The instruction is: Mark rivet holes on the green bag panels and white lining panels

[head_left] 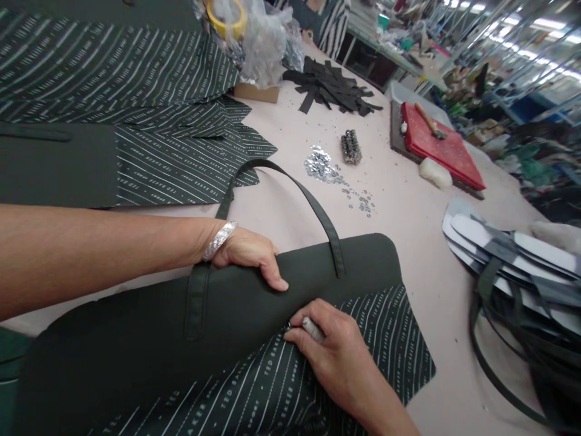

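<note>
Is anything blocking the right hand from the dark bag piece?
Nothing visible is. The right hand is at the near edge of the dark bag piece, and the strap arches beyond the far edge.

The left forearm [104, 257] stretches nearly level, the left hand [247, 251] extending its thumb [275, 274]. The right hand [333, 342] angles upward, thumb and forefinger [313, 310] pinched close.

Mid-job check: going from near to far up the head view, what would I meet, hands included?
Bare right hand, bare left hand with a silver bracelet at its wrist, loosely scattered small silver metal rings, dense heap of shiny silver metal pieces, pile of flat black strips.
</note>
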`<state>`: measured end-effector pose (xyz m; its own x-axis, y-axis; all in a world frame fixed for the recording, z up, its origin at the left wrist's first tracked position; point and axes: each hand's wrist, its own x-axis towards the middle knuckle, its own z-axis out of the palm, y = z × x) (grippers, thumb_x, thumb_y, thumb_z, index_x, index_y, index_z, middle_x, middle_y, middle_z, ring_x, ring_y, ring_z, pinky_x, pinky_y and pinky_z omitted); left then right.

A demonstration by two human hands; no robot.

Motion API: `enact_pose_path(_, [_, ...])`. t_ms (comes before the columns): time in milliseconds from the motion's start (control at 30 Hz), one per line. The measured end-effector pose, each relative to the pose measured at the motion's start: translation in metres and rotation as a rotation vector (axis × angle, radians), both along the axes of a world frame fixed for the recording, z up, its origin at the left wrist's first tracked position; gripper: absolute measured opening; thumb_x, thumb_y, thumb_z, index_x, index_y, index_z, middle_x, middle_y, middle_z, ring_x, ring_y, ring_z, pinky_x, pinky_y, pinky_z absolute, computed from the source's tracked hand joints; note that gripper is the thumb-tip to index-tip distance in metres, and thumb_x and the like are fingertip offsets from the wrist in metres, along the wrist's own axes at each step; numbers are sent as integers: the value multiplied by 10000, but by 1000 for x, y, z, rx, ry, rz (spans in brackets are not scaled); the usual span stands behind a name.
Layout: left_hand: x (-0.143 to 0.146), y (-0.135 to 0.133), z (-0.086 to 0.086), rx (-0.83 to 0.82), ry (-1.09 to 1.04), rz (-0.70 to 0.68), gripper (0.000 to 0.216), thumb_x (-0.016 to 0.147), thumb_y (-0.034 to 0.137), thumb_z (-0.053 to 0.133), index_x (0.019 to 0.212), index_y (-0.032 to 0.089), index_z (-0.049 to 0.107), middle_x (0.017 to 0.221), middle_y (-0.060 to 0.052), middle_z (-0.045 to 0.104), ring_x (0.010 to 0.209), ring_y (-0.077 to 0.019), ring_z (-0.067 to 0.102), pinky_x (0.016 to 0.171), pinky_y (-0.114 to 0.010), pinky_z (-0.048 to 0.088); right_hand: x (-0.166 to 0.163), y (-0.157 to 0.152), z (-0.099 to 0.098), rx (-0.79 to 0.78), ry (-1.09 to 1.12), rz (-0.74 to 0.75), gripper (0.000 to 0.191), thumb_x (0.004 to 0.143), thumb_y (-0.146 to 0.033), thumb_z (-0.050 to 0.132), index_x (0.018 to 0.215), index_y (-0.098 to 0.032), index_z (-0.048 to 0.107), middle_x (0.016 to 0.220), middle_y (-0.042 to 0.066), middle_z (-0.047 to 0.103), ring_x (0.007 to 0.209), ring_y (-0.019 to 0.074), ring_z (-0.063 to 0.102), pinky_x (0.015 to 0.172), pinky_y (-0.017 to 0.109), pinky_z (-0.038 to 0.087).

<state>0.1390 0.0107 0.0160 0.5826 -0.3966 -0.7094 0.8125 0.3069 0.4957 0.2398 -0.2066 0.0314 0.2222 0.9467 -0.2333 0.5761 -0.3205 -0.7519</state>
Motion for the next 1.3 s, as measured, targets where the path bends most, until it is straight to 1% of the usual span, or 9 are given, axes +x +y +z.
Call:
enact_pose_path(100, [-2, 0, 2, 6, 17, 8, 388, 472, 340, 859, 780, 154, 714, 701, -96, 751, 671, -318, 715, 762, -487, 604, -1, -4, 1, 18, 46, 14, 125, 827, -96, 684, 795, -200, 622, 788, -29, 612, 732, 112, 586, 693, 218, 412])
enact_pose_path(200, [-2, 0, 2, 10, -4, 10, 364, 516, 375, 844, 772, 153, 711, 723, -103, 754, 673, -316, 716, 748, -491, 607, 1, -2, 4, -14, 76, 21, 118, 830, -101, 680, 783, -199, 634, 772, -33, 614, 716, 105, 586, 686, 216, 410])
enact_pose_path(400, [-1, 1, 2, 4, -86, -57, 327, 603, 418, 787, 790, 163, 704, 724, -108, 751, 698, -327, 719, 718, -500, 612, 6, 3, 6, -79, 101, 70, 115, 811, -88, 691, 791, -196, 654, 774, -30, 640, 703, 104, 594, 669, 210, 414])
enact_pose_path(633, [2, 4, -1, -24, -88, -70, 297, 607, 386, 774, 791, 162, 709, 741, -112, 752, 728, -335, 718, 749, -500, 608, 8, -4, 7, 33, 16, 92, 82, 880, -124, 603, 861, -198, 632, 805, -9, 620, 710, 115, 591, 676, 227, 431])
enact_pose_path(767, [0, 7, -6, -83, -40, -27, 266, 602, 349, 761, 781, 159, 714, 717, -112, 750, 746, -338, 718, 779, -498, 602, 13, -4, 14, 103, 16, 64, 75, 881, -133, 607, 873, -202, 634, 797, -18, 637, 711, 105, 600, 682, 213, 443])
enact_pose_path(900, [-1, 10, -8, -95, 8, -18, 264, 578, 330, 765, 774, 159, 719, 743, -113, 755, 766, -342, 717, 791, -499, 599, 20, -5, 24, 96, 41, 72, 60, 890, -161, 618, 858, -210, 633, 783, -36, 656, 696, 90, 608, 671, 198, 447])
enact_pose_path(1000, [-1, 12, -8, -94, 43, -8, 283, 567, 324, 770, 795, 163, 726, 752, -111, 758, 753, -345, 717, 789, -505, 599, 27, -7, 28, 68, 29, 149, 80, 917, -150, 576, 895, -206, 629, 828, -29, 666, 731, 90, 618, 694, 199, 457])
enact_pose_path(1133, [1, 13, -7, -80, 64, -9, 283, 582, 312, 772, 816, 158, 732, 735, -111, 756, 748, -345, 718, 794, -509, 596, 30, -7, 27, 57, -71, 290, 139, 960, -144, 487, 963, -194, 616, 886, 7, 649, 801, 119, 620, 724, 230, 476])
enact_pose_path(1300, [3, 12, -5, -66, 38, -10, 253, 590, 287, 770, 805, 159, 729, 725, -107, 754, 755, -345, 719, 795, -511, 596, 28, -1, 24, 50, -254, 442, 213, 989, -156, 407, 1015, -193, 616, 878, 27, 621, 718, 130, 592, 623, 241, 465])
